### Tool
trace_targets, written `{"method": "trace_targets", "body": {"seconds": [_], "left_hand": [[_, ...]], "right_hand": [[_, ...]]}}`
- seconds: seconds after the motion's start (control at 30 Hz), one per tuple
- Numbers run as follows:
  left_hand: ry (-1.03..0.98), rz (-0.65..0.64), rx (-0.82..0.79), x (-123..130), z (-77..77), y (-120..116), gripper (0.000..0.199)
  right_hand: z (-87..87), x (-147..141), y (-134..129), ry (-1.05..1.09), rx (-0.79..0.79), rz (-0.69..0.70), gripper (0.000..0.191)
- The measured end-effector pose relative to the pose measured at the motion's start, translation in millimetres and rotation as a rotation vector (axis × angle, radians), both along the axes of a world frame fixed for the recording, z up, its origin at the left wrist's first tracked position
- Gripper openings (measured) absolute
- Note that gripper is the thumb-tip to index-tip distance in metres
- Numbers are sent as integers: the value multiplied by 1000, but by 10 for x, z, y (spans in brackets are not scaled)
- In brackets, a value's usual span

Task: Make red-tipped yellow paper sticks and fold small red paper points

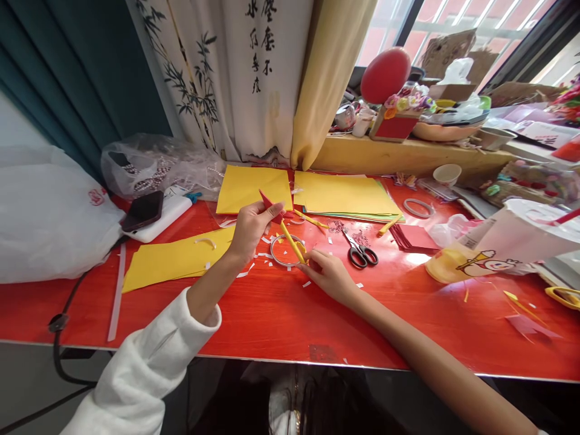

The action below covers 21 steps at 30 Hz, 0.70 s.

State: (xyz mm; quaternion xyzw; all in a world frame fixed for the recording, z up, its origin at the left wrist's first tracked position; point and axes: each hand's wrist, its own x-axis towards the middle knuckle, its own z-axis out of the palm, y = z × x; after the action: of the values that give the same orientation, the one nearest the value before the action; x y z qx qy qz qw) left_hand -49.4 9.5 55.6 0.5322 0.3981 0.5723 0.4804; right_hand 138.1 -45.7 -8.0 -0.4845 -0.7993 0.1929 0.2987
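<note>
1. Left hand (254, 228): grip closed on red folded paper (267, 199), at the upper end of a yellow paper stick (291, 240).
2. Right hand (330, 273): grip pinching that stick's lower end, I see, over the tabletop (272, 329).
3. Scissors (357, 256), black-handled: beyond my right hand.

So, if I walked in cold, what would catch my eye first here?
Probably the bright red tabletop, with a yellow paper stick held above it near the middle: the left fingers grip a red piece at its upper end, the right fingers its lower end. Then perhaps the big red balloon at upper right, and the large drink cup below it, farther right.
</note>
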Motion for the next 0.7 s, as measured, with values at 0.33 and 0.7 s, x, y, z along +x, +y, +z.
{"method": "trace_targets", "body": {"seconds": [0.33, 0.7], "left_hand": [[-31, 46, -3, -145, 56, 94, 38], [413, -458, -116, 68, 44, -103, 33]], "right_hand": [[107, 58, 19, 326, -133, -38, 20], [304, 118, 20, 888, -596, 24, 28]]}}
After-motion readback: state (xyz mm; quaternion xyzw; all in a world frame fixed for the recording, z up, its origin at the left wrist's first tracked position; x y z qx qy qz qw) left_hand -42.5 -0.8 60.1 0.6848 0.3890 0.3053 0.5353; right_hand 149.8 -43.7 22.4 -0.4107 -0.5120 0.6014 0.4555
